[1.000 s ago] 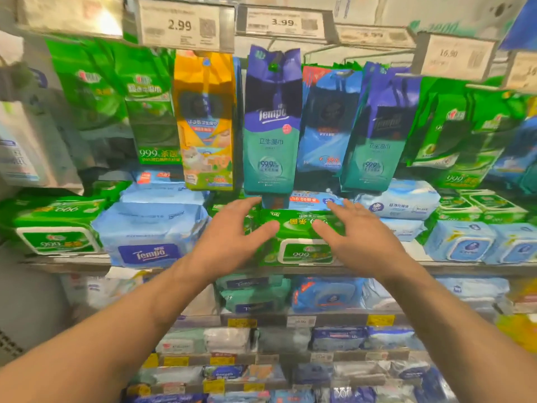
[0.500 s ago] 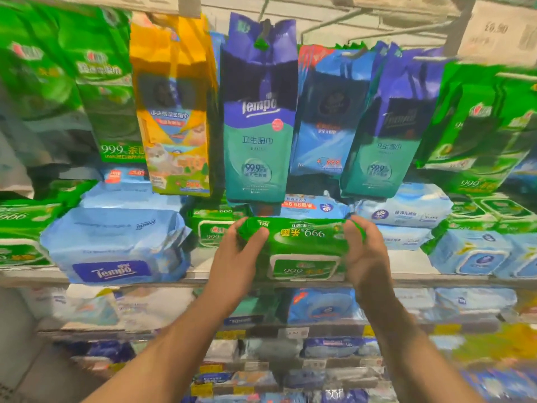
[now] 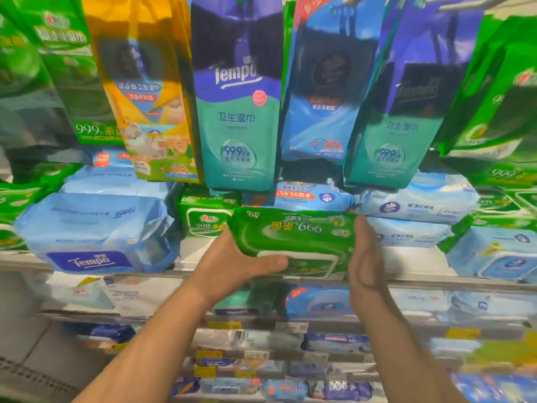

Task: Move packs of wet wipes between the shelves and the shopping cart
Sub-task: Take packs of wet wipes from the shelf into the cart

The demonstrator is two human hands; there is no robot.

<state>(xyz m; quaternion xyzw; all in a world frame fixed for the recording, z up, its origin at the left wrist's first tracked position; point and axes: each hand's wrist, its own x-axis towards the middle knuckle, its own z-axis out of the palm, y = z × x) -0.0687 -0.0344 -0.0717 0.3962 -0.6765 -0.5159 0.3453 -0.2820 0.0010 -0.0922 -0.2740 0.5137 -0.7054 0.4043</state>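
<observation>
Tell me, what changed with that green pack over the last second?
Both hands closed in from open: the left hand now grips the green pack and the right hand presses its other end, lifting it off the shelf toward the person. The blue Tempo pack stayed put.

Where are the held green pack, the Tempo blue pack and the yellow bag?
green pack (image 3: 293,231), head view, its top face.
blue pack (image 3: 90,228), head view, its front wrapper.
yellow bag (image 3: 145,91), head view, its front panel.
</observation>
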